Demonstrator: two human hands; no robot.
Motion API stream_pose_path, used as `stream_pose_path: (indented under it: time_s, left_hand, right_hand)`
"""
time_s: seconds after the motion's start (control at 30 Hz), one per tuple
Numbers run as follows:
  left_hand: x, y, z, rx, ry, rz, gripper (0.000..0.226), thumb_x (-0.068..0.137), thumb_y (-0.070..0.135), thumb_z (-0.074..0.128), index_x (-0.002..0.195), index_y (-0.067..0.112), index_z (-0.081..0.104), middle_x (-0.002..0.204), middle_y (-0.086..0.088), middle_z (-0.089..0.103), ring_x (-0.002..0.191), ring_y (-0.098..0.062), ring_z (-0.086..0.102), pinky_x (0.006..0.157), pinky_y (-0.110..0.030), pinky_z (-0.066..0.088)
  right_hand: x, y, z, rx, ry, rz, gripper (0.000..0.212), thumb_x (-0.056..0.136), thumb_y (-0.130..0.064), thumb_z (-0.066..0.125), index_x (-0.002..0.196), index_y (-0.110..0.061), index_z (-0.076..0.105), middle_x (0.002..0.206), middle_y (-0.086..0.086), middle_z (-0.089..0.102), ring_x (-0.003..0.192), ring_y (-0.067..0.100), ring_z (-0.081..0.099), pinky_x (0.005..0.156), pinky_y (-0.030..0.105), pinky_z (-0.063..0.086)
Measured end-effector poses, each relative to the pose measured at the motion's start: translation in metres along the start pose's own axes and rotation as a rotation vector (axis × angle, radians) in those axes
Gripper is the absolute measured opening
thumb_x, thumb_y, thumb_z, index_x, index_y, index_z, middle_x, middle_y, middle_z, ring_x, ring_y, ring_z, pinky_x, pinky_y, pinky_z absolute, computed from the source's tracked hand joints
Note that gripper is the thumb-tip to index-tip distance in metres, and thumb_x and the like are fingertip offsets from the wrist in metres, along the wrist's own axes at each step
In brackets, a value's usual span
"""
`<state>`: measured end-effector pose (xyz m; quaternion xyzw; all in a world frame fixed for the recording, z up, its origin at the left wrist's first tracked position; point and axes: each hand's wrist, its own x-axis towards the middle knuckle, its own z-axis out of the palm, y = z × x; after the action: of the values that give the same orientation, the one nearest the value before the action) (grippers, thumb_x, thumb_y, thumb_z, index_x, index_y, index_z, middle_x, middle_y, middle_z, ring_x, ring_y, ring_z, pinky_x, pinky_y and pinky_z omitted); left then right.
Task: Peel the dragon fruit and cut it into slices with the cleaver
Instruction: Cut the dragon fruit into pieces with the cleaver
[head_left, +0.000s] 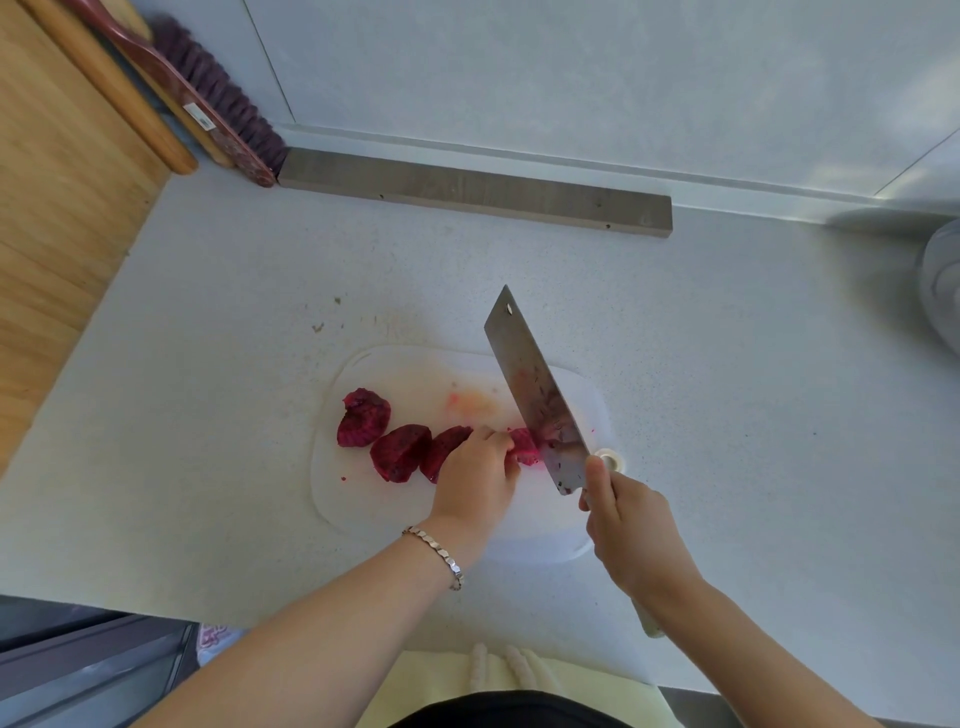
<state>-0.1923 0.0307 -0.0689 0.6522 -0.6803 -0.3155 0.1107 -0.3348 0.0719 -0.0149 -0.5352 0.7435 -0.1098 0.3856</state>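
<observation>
Peeled magenta dragon fruit pieces (400, 451) lie in a row on a white plastic cutting board (395, 374) on a pale speckled counter (218, 364). The left hand (475, 480), fingers curled, holds down the rightmost piece (523, 447). The right hand (634, 540) grips the handle of a steel cleaver (535, 395), its blade against that piece.
</observation>
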Motion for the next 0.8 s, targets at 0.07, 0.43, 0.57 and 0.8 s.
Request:
stream_pose_path:
  time_s: [0.07,0.43,0.57,0.8]
  left_hand:
    - [0.0,-0.001,0.0,0.01,-0.002,0.0,0.025,0.092,0.014,0.05,0.112,0.006,0.062,0.11,-0.01,0.06,0.101,-0.025,0.059,0.087,-0.033,0.048]
    - [0.0,0.004,-0.003,-0.028,-0.012,0.004,0.022,0.091,0.012,0.051,0.107,0.008,0.066,0.109,-0.008,0.061,0.101,-0.024,0.059,0.086,-0.033,0.048]
    - [-0.001,0.004,-0.003,-0.043,-0.009,-0.008,0.02,0.091,0.011,0.051,0.105,0.007,0.065,0.106,-0.011,0.062,0.099,-0.026,0.059,0.085,-0.034,0.048]
    - [0.0,0.004,-0.003,-0.062,0.003,-0.009,0.022,0.091,0.009,0.051,0.108,0.006,0.065,0.109,-0.011,0.061,0.102,-0.026,0.059,0.088,-0.034,0.047]
  right_hand:
    - [-0.001,-0.004,-0.003,0.039,-0.012,0.017,0.065,0.097,-0.044,0.021,0.082,0.01,0.054,0.065,0.017,0.054,0.056,0.024,0.047,0.054,0.033,0.039]
    - [0.003,-0.001,0.004,-0.047,-0.055,0.008,0.055,0.099,-0.035,0.02,0.089,0.004,0.057,0.073,0.015,0.058,0.062,0.022,0.051,0.063,0.041,0.047]
    - [0.005,-0.002,0.011,-0.028,-0.084,0.018,0.051,0.1,-0.035,0.025,0.088,0.003,0.056,0.07,0.012,0.054,0.064,0.022,0.048,0.063,0.042,0.045]
    - [0.01,0.002,0.014,0.029,-0.065,0.039,0.065,0.096,-0.046,0.024,0.084,0.009,0.056,0.061,0.01,0.048,0.057,0.02,0.045,0.056,0.032,0.038]
